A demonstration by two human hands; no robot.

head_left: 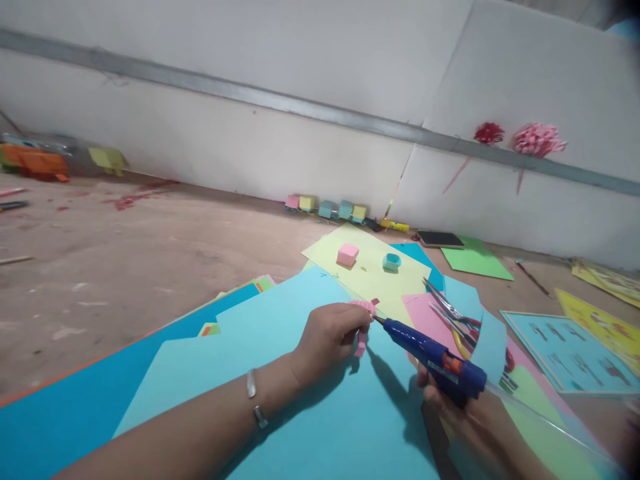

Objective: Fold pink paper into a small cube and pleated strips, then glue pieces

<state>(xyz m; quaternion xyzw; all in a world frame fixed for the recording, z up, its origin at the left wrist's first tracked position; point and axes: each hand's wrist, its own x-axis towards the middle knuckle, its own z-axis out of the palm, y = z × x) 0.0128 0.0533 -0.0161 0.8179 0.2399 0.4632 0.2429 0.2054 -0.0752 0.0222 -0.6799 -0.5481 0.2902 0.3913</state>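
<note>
My left hand (327,337) is closed around a small pink paper piece (361,343), with part of it showing above and below the fingers. In my right hand (457,417) is a dark blue glue gun (430,353), a long clear glue stick (550,423) trailing from its back. The gun's nozzle meets the pink piece at my left fingertips; whether it touches, I cannot tell. Light blue paper sheets (200,380) lie under both hands. Just beyond, a pink paper box (347,255) and a small turquoise box (391,261) rest on a pale yellow sheet (390,287).
Several scissors (450,310) lie on coloured paper at the right. Small paper blocks (326,209) stand in a row against the wall (250,133). A black flat object (440,239), a pencil (533,279) and a blue card (575,353) are farther right. Orange paper (35,160) sits far left.
</note>
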